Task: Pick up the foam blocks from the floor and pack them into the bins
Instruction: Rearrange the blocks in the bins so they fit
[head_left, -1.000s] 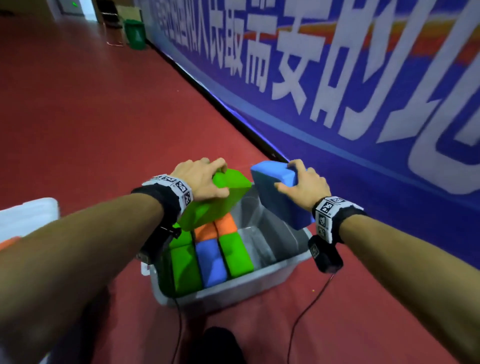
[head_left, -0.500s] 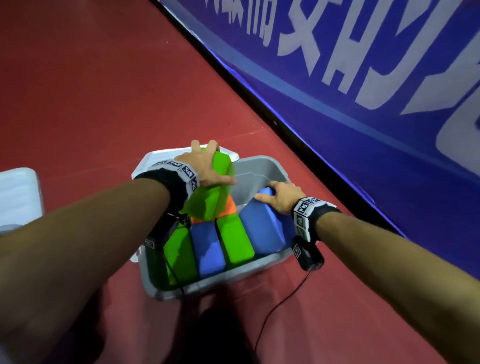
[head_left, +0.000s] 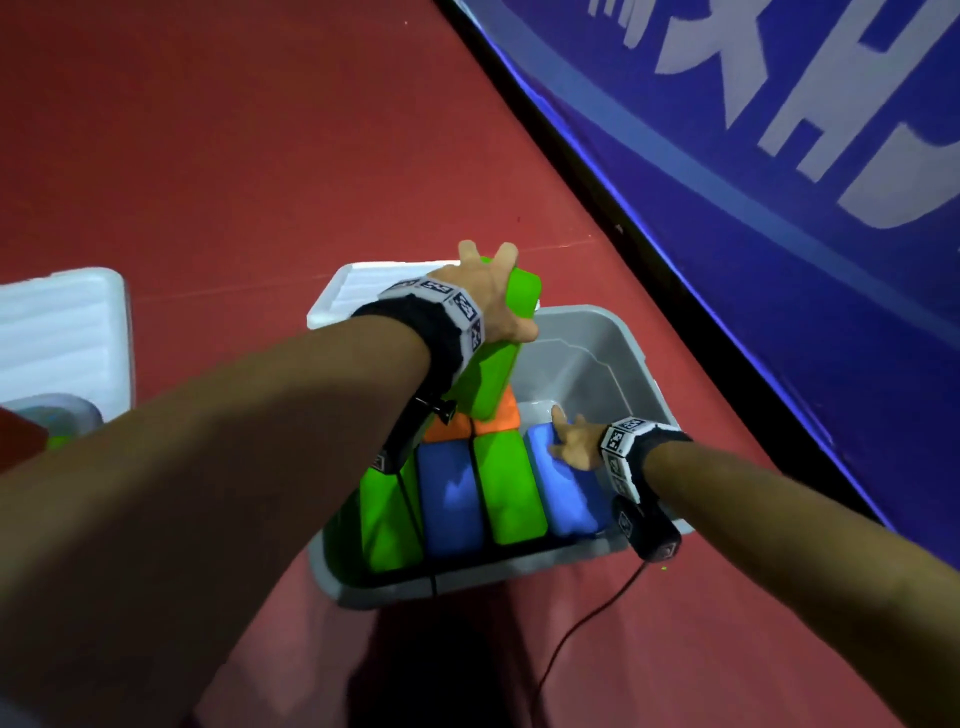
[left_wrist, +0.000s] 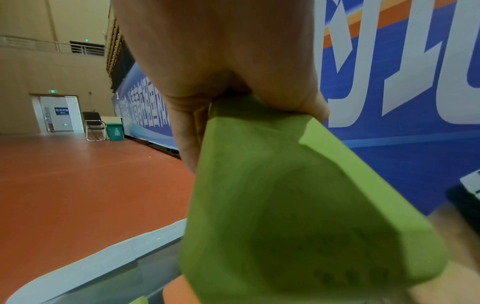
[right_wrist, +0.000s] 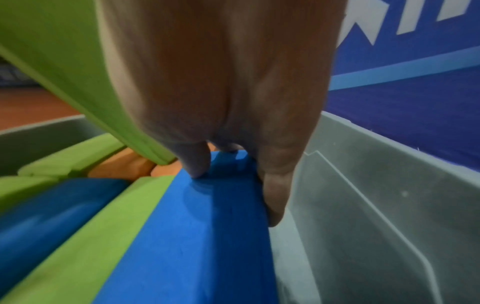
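The left hand (head_left: 488, 301) grips a green block (head_left: 496, 358) tilted over the grey bin (head_left: 618, 353), at twelve o'clock. The right hand (head_left: 574, 447) pinches the blue block (head_left: 571, 499) at the bin's three o'clock side. The foam looks light and squashy; its long faces should hold best.

Large white characters run along the blue wall banner (head_left: 779, 156), cropped and unreadable. Black-and-white coded markers ring both wristbands (head_left: 621, 441). Green exit signs (left_wrist: 52, 91) glow above distant doorways.
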